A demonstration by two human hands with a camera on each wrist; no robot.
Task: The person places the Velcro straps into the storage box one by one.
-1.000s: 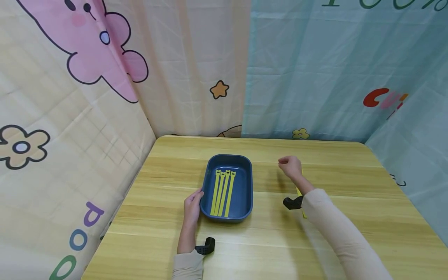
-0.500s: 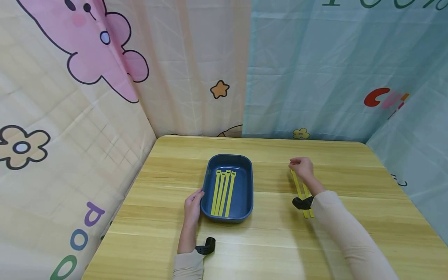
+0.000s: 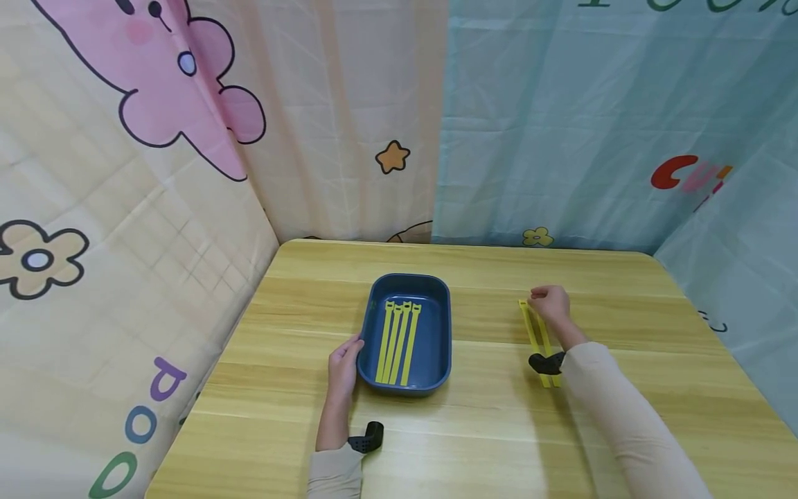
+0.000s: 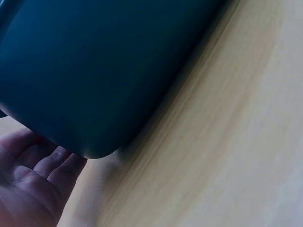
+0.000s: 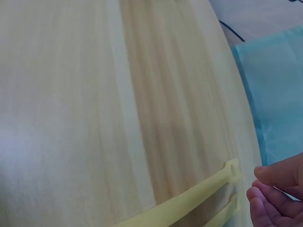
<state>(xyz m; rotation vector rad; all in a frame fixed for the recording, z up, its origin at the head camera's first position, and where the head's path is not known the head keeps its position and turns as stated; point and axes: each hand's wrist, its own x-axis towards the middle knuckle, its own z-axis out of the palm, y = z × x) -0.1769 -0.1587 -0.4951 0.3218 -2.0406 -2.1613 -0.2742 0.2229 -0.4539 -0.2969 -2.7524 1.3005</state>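
Note:
A dark blue rectangular tray [image 3: 434,339] lies on the wooden table, with several yellow cable ties [image 3: 394,346] side by side in it, slotted heads at the far end. My left hand [image 3: 341,367] holds the tray's left side near its front corner, thumb at the rim; in the left wrist view its fingers [image 4: 52,168] go partly out of sight behind the tray wall. On the right, two more cable ties [image 3: 528,322] lie on the table. Beside their heads hovers my right hand [image 3: 551,305]; in the right wrist view, thumb and loosely bent fingers stand apart with nothing between them.
Black wrist cameras [image 3: 547,364] sit on both wrists, the right one overlapping the two ties in the head view. Printed curtains [image 3: 349,125] hang behind and beside the wooden table [image 3: 480,443], close to its far edge.
My right hand has moved to the right, and both cable ties on the table now show more fully. My left hand and the tray have stayed in place.

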